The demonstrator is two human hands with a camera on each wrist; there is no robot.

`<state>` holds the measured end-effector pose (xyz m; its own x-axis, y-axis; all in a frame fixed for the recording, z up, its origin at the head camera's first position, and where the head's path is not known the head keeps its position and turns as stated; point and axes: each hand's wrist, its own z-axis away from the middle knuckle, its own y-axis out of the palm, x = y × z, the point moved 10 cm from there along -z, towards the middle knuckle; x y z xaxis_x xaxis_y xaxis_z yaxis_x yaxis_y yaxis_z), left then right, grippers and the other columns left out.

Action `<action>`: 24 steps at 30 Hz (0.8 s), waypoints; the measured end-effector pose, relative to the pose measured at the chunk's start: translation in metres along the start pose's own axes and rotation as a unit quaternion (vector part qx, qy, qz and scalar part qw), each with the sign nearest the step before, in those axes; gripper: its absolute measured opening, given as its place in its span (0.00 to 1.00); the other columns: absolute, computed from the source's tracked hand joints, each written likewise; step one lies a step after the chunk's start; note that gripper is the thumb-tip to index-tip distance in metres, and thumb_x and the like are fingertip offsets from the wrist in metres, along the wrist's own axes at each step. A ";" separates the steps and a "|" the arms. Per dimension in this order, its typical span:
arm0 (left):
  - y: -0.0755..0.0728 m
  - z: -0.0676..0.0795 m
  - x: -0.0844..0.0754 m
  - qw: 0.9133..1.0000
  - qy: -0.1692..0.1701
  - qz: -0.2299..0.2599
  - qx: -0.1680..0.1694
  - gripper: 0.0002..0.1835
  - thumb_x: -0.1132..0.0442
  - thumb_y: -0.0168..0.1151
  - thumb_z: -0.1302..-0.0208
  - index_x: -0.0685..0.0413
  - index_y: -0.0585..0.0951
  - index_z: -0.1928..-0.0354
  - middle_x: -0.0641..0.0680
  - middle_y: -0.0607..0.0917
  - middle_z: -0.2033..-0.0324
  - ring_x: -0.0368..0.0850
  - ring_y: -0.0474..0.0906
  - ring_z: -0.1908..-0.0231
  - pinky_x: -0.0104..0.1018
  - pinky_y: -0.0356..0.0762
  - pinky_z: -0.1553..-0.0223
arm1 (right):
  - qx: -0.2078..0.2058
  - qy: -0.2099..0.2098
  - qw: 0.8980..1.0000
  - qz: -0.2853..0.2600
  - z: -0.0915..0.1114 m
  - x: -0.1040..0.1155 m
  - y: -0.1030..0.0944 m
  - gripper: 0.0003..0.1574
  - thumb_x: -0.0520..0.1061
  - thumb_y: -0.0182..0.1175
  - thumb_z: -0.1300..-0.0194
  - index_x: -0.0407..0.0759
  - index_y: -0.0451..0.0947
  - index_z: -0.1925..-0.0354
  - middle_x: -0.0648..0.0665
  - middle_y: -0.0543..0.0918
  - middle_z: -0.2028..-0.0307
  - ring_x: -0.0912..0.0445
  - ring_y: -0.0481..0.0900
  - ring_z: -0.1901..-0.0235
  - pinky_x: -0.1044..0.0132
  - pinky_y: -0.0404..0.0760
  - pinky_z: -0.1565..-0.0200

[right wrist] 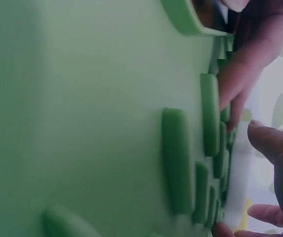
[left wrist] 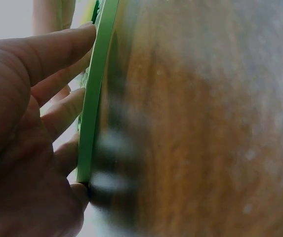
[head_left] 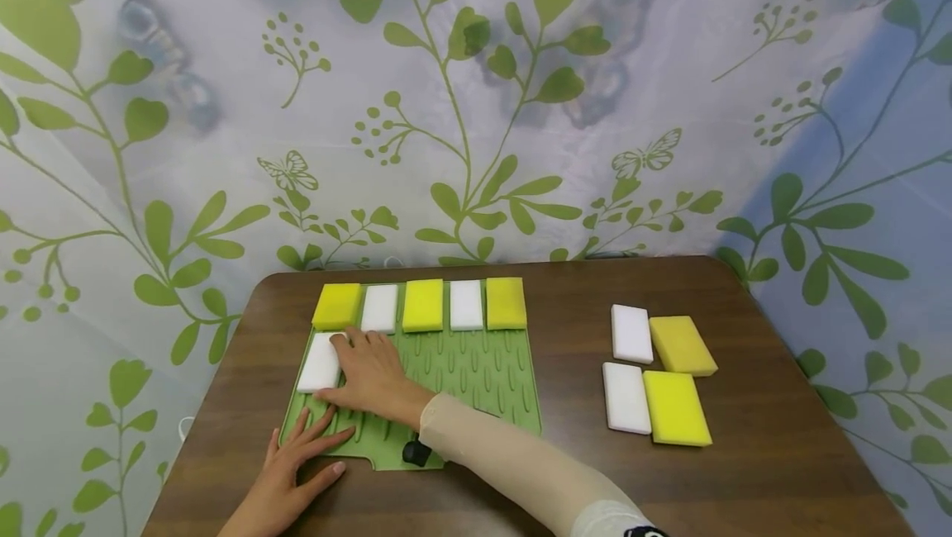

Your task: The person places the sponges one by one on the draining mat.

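A green ridged mat point(head_left: 468, 380) lies on the table. My right hand point(head_left: 372, 376) is over its left part, at a white sponge point(head_left: 320, 363) that lies in the second row. The thumb is by the sponge's near right corner and the fingertips are at its far right part; the right wrist view shows this white sponge point(right wrist: 237, 173) beyond the thumb. My left hand point(head_left: 290, 471) rests with spread fingers on the mat's near left corner. In the left wrist view its fingers point(left wrist: 62, 47) touch the green mat edge point(left wrist: 93, 94).
Along the mat's far edge, yellow sponges point(head_left: 423, 306) alternate with white sponges point(head_left: 466, 306). On the right of the brown table point(head_left: 565, 405) lie two white sponges point(head_left: 627, 398) and two yellow sponges point(head_left: 678, 409). A leaf-patterned curtain point(head_left: 476, 107) hangs behind the table.
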<state>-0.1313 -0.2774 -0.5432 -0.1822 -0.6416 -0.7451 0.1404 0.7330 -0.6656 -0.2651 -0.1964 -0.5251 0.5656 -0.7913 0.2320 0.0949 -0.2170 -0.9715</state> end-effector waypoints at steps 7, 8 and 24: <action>0.000 0.000 0.000 1.000 0.002 0.006 0.002 0.24 0.56 0.73 0.30 0.36 0.85 0.33 0.67 0.70 0.21 0.91 0.48 0.23 0.96 0.24 0.35 | 0.014 -0.022 0.999 -0.020 0.016 -0.003 -0.012 0.57 0.84 0.59 0.33 0.61 0.62 0.18 0.51 0.66 0.18 0.51 0.74 0.24 0.53 0.76 0.24; 0.000 0.000 0.000 1.000 0.004 0.007 0.002 0.24 0.56 0.73 0.30 0.36 0.85 0.33 0.67 0.69 0.21 0.92 0.47 0.23 0.96 0.23 0.35 | 0.016 -0.025 0.999 -0.021 0.019 -0.004 -0.015 0.56 0.84 0.59 0.33 0.61 0.62 0.18 0.52 0.67 0.18 0.52 0.74 0.24 0.54 0.76 0.24; 0.004 0.000 0.007 1.000 -0.009 0.019 0.015 0.24 0.53 0.73 0.29 0.33 0.85 0.32 0.68 0.69 0.21 0.91 0.45 0.22 0.93 0.19 0.33 | 0.021 -0.018 0.995 -0.093 0.085 -0.068 -0.054 0.52 0.77 0.66 0.32 0.60 0.65 0.20 0.50 0.71 0.21 0.48 0.74 0.24 0.46 0.77 0.26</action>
<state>-0.1320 -0.2788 -0.5508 -0.1584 -0.6171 -0.7708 0.1753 0.7507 -0.6370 -0.2391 -0.0829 -0.4925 0.5646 -0.7182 0.4066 0.2337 -0.3333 -0.9134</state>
